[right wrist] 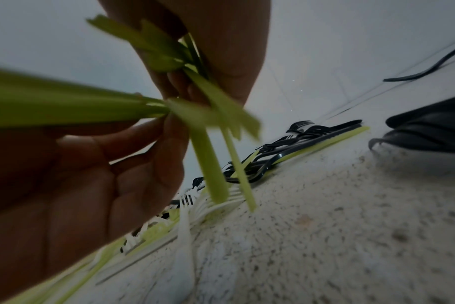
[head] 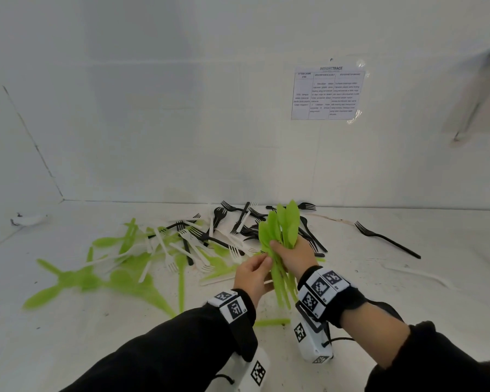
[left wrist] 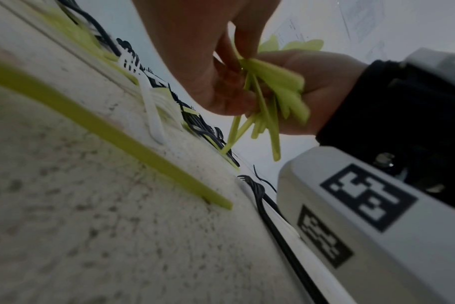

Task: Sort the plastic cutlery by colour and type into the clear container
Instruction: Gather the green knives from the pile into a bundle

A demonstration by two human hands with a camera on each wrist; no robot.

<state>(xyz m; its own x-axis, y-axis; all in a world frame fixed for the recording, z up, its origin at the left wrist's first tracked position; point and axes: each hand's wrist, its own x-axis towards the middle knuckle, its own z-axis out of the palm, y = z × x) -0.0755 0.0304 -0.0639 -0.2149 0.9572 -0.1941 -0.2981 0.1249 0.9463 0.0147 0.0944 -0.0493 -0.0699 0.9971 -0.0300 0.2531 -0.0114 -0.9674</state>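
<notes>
Above bench (head: pixel 379 292), your right hand (head: pixel 294 257) fingers clamp bunch of lime-green plastic spoons (head: pixel 280 230), long axis upright; left hand (head: pixel 252 274) fingers pinch handles beside it.

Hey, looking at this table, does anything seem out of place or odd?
One black fork lies alone on the white table, right of the mixed cutlery pile. The task's clear container shows in no view. Otherwise the right hand grips a bunch of green spoons, which the left hand pinches.

Bright head view; dim, blurred wrists
</notes>
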